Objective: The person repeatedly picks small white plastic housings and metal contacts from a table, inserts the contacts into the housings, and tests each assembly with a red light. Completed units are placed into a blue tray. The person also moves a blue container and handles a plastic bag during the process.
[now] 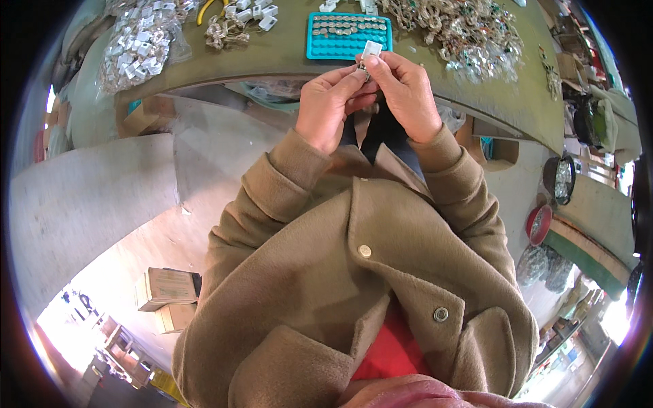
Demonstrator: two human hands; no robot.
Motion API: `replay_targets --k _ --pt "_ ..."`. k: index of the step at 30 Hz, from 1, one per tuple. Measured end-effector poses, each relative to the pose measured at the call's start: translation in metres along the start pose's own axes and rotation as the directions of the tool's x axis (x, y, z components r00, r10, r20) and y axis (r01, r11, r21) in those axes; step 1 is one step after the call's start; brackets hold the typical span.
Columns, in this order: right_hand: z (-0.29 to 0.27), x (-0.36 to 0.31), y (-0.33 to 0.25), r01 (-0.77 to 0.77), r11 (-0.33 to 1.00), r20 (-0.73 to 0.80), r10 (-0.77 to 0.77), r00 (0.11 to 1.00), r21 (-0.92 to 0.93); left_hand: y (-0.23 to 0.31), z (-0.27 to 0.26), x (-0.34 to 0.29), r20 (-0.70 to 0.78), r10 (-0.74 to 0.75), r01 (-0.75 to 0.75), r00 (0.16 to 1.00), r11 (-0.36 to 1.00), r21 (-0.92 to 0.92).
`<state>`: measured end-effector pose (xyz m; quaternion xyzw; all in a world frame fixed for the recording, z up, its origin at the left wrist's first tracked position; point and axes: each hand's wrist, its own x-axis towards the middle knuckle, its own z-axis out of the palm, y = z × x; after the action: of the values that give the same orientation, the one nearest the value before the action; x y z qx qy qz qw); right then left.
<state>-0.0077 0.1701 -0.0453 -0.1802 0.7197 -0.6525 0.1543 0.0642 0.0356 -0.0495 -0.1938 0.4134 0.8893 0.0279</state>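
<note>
At the near edge of a green worktable, the right hand pinched a small white casing by a blue tray, the left hand a metallic bit beneath; a slackened pinch could have dropped either.

We note the tray on the table, discs in its far rows. Before it, at the near edge, the left hand and right hand meet at a housing. Left lie a wire bundle and, farther left, heaped casings; right, a wire pile.
</note>
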Motion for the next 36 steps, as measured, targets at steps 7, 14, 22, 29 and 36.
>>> replay_targets --k 7,14,22,29,36 --pt "-0.014 -0.004 -0.002 -0.097 0.958 0.095 0.074 0.993 0.27 -0.002 -0.003 0.003 0.157 -0.226 0.256 0.961 0.944 -0.208" --pt "-0.029 -0.001 0.0 -0.295 0.832 0.215 0.217 0.952 0.469 -0.013 -0.008 0.012 0.327 -0.347 0.452 0.879 0.825 -0.338" --pt "-0.044 -0.013 0.007 0.0 0.964 0.248 -0.068 0.966 0.266 -0.017 0.006 0.009 0.266 -0.381 0.464 0.885 0.691 -0.555" --pt "-0.059 -0.029 0.009 0.354 0.895 0.167 -0.319 0.933 -0.271 -0.015 0.005 0.011 0.267 -0.468 0.527 0.842 0.818 -0.23" --pt "-0.067 -0.023 0.022 0.102 0.995 0.192 -0.103 0.976 0.011 -0.025 0.012 0.011 0.264 -0.447 0.512 0.855 0.809 -0.288"
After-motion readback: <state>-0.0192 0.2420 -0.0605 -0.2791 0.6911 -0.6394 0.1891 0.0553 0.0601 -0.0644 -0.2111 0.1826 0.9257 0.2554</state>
